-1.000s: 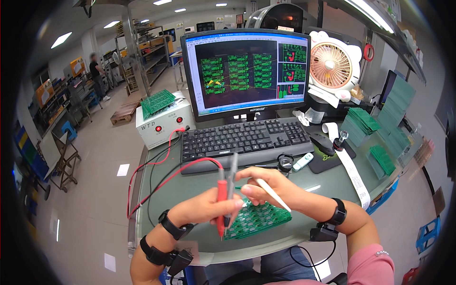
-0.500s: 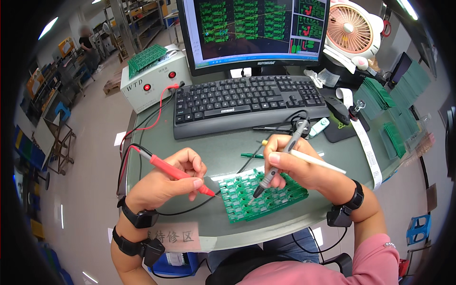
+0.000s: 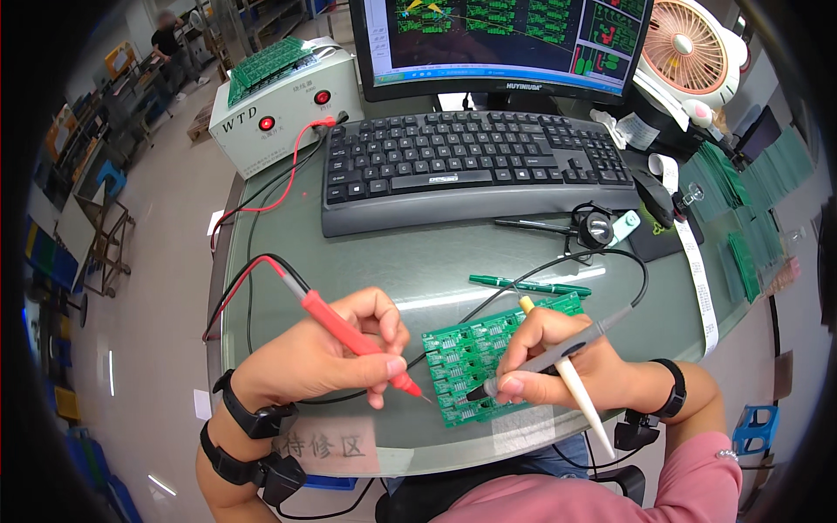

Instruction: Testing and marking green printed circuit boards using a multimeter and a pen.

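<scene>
My left hand [image 3: 336, 362] is closed around a red test probe [image 3: 342, 328], its thin metal tip beside the left edge of a green circuit board panel [image 3: 466, 353]. My right hand [image 3: 610, 375] grips a grey test probe [image 3: 558, 351] with a black tip end, which points down at the board's left part. Whether either tip touches metal cannot be made out. A white tapered stick [image 3: 586, 403] with a yellow end also sits in the right hand, crossing under the grey probe. The right hand covers part of the board, which lies on the table.
Behind the board lie a green pen [image 3: 532, 286] and a black keyboard [image 3: 471, 166], with a monitor [image 3: 506, 44] beyond. A white box [image 3: 283, 113] with red lit buttons stands at the back left. Probe cables loop over the table [image 3: 349, 261]. A paper strip [image 3: 695, 279] hangs at the right.
The grey probe has tipped flatter, and the white stick has swung toward me. Both hands appear lower and further right as the view shifts. Both probes stay held.
</scene>
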The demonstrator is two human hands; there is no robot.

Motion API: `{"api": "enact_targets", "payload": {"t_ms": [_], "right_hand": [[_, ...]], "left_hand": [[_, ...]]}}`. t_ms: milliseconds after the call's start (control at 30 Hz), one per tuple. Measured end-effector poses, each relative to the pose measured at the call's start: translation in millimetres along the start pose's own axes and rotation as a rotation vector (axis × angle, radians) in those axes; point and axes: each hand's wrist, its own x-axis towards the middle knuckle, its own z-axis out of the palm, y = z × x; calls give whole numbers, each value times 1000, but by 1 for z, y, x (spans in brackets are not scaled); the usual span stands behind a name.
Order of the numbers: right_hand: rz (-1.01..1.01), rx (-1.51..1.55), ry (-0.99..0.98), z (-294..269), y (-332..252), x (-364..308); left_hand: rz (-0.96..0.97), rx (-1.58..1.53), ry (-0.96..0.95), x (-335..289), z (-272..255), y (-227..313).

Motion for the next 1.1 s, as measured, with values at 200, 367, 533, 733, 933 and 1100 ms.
{"api": "enact_targets", "payload": {"t_ms": [200, 367, 533, 733, 933, 1100], "right_hand": [[6, -74, 17, 3, 9, 4], [-45, -182, 6, 3, 9, 4], [-76, -266, -27, 1, 7, 5], [-94, -263, -7, 5, 10, 4], [-98, -268, -4, 6, 9, 5], [-113, -295, 1, 6, 10, 5]], "left_hand": [[76, -51, -79, 4, -3, -9], [96, -45, -141, 6, 5, -14], [123, 2, -143, 6, 6, -15], [145, 11, -155, 8, 4, -18], [141, 12, -151, 7, 5, -17], [157, 53, -152, 7, 5, -17]]}}
